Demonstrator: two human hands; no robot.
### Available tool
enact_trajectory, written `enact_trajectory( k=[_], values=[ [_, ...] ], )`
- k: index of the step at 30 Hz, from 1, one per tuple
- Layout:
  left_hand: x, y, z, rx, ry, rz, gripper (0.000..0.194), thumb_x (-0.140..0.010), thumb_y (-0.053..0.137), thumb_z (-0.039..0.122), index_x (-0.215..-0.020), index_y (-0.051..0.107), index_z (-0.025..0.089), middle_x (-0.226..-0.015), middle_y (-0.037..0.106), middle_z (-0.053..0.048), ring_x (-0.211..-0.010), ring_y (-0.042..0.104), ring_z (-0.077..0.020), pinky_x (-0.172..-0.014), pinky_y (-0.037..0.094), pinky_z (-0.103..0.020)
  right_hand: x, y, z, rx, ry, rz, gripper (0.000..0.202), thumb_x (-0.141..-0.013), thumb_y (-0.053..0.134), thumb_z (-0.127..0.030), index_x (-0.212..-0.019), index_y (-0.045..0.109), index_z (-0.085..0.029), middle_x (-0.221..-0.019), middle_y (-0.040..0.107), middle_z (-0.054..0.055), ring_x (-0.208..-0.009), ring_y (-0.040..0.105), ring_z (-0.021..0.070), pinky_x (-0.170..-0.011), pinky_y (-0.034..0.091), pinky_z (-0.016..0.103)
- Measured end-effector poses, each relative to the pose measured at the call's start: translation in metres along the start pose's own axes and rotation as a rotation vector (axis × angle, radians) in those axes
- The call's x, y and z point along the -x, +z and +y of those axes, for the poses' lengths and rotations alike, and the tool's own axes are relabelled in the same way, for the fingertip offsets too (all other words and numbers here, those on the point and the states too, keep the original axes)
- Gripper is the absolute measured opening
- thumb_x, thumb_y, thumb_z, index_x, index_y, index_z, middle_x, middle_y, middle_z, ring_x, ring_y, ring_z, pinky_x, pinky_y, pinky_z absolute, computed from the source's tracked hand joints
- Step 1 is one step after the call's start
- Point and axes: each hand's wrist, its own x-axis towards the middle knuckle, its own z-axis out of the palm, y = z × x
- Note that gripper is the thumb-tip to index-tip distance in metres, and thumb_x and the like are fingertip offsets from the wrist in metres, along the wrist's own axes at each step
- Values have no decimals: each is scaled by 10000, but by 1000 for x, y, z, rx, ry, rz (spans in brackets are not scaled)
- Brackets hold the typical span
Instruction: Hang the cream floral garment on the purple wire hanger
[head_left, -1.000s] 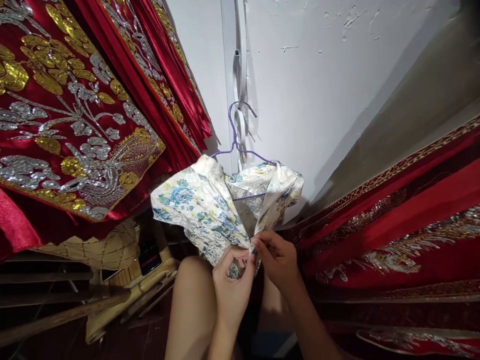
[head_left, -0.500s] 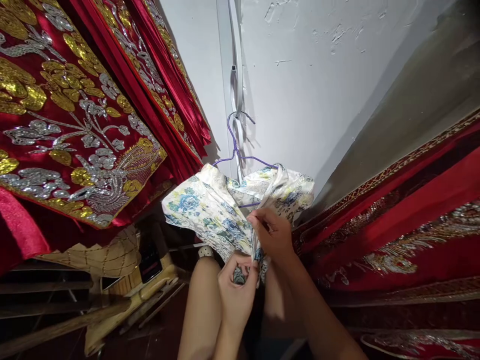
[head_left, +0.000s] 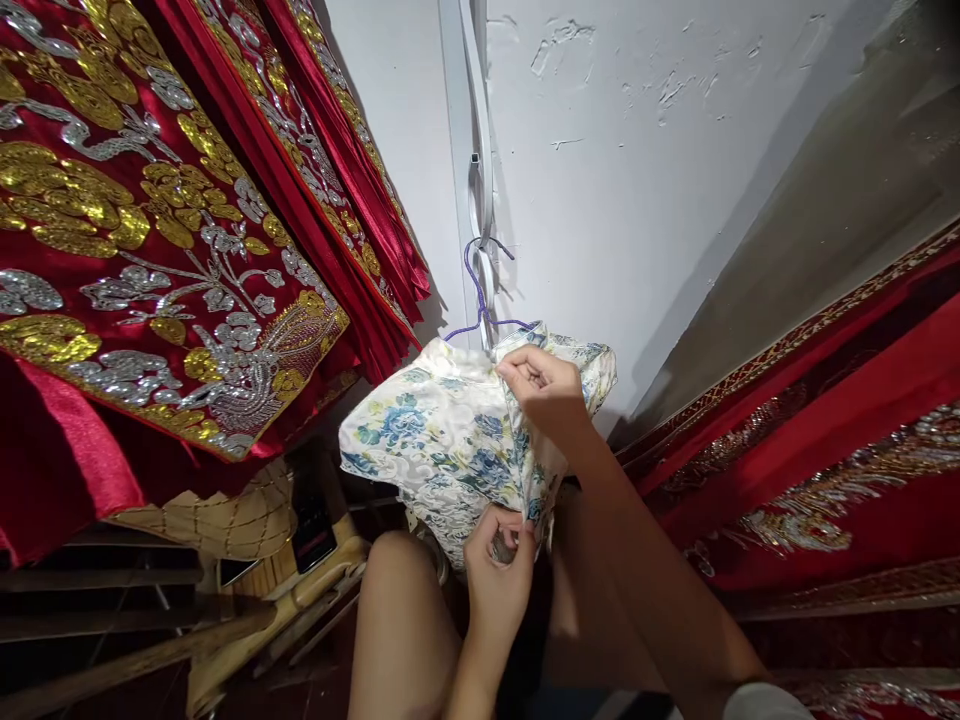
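A white garment with blue and yellow flowers (head_left: 450, 430) hangs from a purple hanger (head_left: 481, 300), which is hooked on a white metal rack (head_left: 481, 110). My right hand (head_left: 546, 388) pinches the garment's front edge near the neckline. Lower on the same edge, my left hand (head_left: 501, 560) pinches the cloth between thumb and fingertips. The front edge runs nearly straight between the two hands. What lies under the right palm is hidden.
Red cloth with gold and silver sequins (head_left: 180, 230) hangs at the left, and more red beaded cloth (head_left: 840, 480) is at the right. Below left stands a wooden chair (head_left: 315, 570) with a dark phone-like object. A white wall (head_left: 615, 180) is behind.
My right hand has moved up the front edge to the neckline, drawing the garment's front panels together over the opening. My left hand still pinches the lower edge. The view has shifted slightly.
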Motion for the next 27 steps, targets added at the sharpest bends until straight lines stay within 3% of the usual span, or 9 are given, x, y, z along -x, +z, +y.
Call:
enact_trajectory(
  k=[5,11,15,18,20,21,24,27],
  values=[
    [5,2,-9,-19,3,-39,230,-912,578,243,-691,546,186,-637,472,27,-622,463,-131,-609,393,-222,-20,-6,-6,-71,-101,21,166,-900,644,-321,-778,630,-209,-557,343,-71,-527,314,113,-531,257,268],
    [-9,-13,-13,-14,-31,-42,186,-915,641,298,-772,640,179,-699,577,-4,-688,537,-153,-676,445,-250,-8,-7,-15,-118,-87,11,163,-910,640,-293,-766,640,-217,-547,341,-71,-502,306,107,-506,230,268],
    [-47,-22,17,-3,107,48,139,-927,665,317,-964,713,192,-782,629,-15,-742,583,-162,-716,470,-263,-2,-12,-17,-113,-86,-22,138,-911,644,-282,-788,645,-220,-561,380,-66,-508,330,104,-502,242,259],
    [-90,-26,55,-32,307,134,248,-967,622,304,-1187,701,222,-863,641,-16,-800,594,-159,-789,476,-279,0,-16,-17,-95,-71,-48,126,-911,646,-284,-801,650,-223,-574,396,-65,-508,333,102,-497,248,255],
    [-119,-28,79,-63,386,93,345,-980,602,300,-1316,642,233,-907,646,-20,-798,585,-156,-779,473,-281,2,-18,-18,-83,-65,-61,119,-908,648,-275,-800,646,-225,-579,403,-66,-509,336,102,-495,256,251],
    [-131,-29,88,-79,406,51,338,-980,604,305,-1307,643,228,-900,646,-17,-773,576,-152,-744,467,-274,3,-19,-18,-79,-69,-66,117,-909,645,-270,-801,643,-225,-581,407,-66,-511,340,102,-497,264,250],
    [-151,-29,105,-162,433,-64,158,-976,609,317,-1005,699,190,-818,635,-6,-705,547,-143,-667,426,-264,8,-20,-17,-42,-140,-88,117,-940,611,-272,-837,638,-224,-585,427,-68,-518,363,103,-523,301,246],
    [-153,-27,109,-263,452,-54,201,-996,565,308,-853,629,182,-746,588,8,-670,506,-136,-644,384,-267,13,-15,-9,45,-245,-132,134,-979,566,-294,-918,663,-225,-600,483,-61,-518,390,105,-556,332,247]
  ],
)
